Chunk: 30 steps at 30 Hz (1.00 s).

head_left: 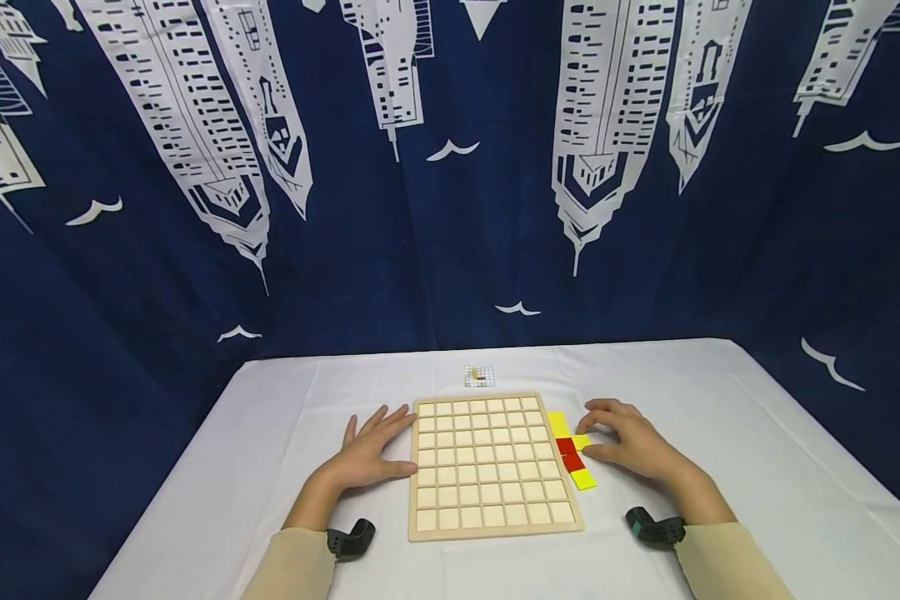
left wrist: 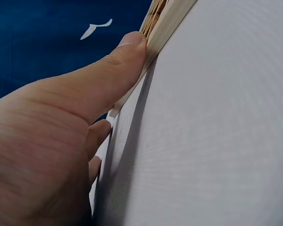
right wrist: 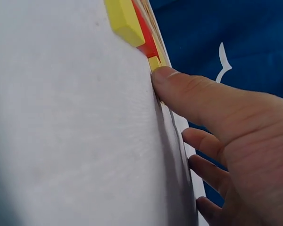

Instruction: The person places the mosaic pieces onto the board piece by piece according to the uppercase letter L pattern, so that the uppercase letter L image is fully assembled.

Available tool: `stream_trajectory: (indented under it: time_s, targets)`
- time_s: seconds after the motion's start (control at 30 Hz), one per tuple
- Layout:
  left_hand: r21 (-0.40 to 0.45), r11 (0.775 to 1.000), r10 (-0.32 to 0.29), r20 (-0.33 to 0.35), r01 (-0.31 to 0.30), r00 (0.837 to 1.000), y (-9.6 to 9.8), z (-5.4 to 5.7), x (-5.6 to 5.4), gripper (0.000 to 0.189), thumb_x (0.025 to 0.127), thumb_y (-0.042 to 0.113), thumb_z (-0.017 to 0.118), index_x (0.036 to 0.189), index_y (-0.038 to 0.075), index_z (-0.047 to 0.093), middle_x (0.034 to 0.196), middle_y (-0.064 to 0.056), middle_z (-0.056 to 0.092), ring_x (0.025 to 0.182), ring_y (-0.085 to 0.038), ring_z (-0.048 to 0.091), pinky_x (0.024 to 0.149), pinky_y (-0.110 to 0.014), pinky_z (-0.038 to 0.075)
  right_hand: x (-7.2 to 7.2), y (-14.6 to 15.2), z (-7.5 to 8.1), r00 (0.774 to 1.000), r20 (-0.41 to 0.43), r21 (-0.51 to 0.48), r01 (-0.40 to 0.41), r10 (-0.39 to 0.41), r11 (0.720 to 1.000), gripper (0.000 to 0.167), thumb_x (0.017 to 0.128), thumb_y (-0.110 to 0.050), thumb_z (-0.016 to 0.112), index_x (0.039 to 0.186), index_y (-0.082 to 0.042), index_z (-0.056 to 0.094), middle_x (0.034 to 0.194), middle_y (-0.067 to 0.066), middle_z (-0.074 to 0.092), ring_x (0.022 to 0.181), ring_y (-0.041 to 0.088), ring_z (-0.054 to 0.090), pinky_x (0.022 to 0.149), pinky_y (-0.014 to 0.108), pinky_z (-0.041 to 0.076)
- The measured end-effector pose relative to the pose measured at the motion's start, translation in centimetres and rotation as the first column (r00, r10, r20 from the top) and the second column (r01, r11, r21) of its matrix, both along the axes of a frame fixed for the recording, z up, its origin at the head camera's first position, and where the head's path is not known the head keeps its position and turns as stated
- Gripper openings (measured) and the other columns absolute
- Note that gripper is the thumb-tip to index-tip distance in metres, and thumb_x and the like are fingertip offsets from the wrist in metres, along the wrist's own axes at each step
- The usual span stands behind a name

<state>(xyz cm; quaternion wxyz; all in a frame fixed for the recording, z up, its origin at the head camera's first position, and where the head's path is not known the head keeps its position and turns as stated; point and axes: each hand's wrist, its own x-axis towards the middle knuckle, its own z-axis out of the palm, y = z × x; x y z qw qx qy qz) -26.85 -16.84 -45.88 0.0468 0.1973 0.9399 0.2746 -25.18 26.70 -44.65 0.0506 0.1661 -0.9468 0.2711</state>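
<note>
A wooden grid board (head_left: 497,530) with rows of square cells lies on the white table. My left hand (head_left: 367,458) is spread along its left edge, the thumb (left wrist: 129,52) and fingertips touching the frame. On the board's right side is a cluster of flat blocks: a yellow block (head_left: 557,423) at the far end, red blocks (head_left: 573,462) in the middle, and another yellow block (head_left: 583,479) nearest me. My right hand (head_left: 630,440) pinches a yellow block (head_left: 582,442) between thumb and index finger, beside the red ones. In the right wrist view, the thumb (right wrist: 179,87) covers part of this block.
A small printed card (head_left: 479,376) with a coloured grid pattern lies beyond the board. A dark blue curtain (head_left: 450,250) with white building prints hangs behind the table (head_left: 285,400). Black devices are strapped to both wrists.
</note>
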Motion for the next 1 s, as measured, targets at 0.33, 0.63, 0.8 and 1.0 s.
stream_trajectory:
  time_s: [0.33,0.63,0.8,1.0]
  targets:
    - [-0.014,1.000,-0.026,-0.029,0.026,0.999,0.0,-0.1,0.1,0.081,0.083,0.049,0.076,0.152,0.022,0.044,0.164,0.001,0.032,0.156,-0.032,0.017,0.122,-0.067,-0.007,-0.6,0.6,-1.3,0.999,0.028,-0.101,0.047,-0.044,0.994,0.016,0.084,-0.021,0.080,0.095,-0.027,0.069,0.143,0.017,0.054,0.134,0.045,0.040,0.108,0.069,0.033]
    - [0.013,0.997,-0.072,-0.030,0.072,0.997,-0.1,-0.2,0.2,0.080,0.081,0.046,0.079,0.150,0.024,0.046,0.165,0.005,0.029,0.156,-0.029,0.019,0.122,-0.066,-0.008,-0.7,0.5,-1.5,0.994,0.077,-0.143,0.093,-0.083,0.985,0.016,0.087,-0.021,0.077,0.100,-0.020,0.069,0.142,0.017,0.056,0.138,0.046,0.041,0.113,0.069,0.030]
    - [0.016,0.997,-0.073,-0.028,0.074,0.997,-0.3,-0.1,0.1,0.081,0.081,0.047,0.079,0.151,0.024,0.046,0.165,0.005,0.030,0.157,-0.029,0.018,0.122,-0.066,-0.009,-0.6,-0.1,-0.5,0.992,0.085,-0.151,0.103,-0.091,0.983,0.022,0.088,-0.021,0.075,0.108,-0.014,0.069,0.134,0.016,0.063,0.132,0.041,0.052,0.113,0.061,0.039]
    - [0.015,0.997,-0.073,-0.037,0.073,0.997,-0.1,-0.1,0.0,0.081,0.081,0.047,0.080,0.151,0.024,0.046,0.165,0.005,0.030,0.156,-0.030,0.018,0.122,-0.066,-0.008,-0.7,-1.1,0.8,0.987,0.126,-0.144,0.114,-0.096,0.983,0.026,0.088,-0.021,0.076,0.112,-0.012,0.069,0.122,0.012,0.069,0.120,0.034,0.059,0.109,0.059,0.045]
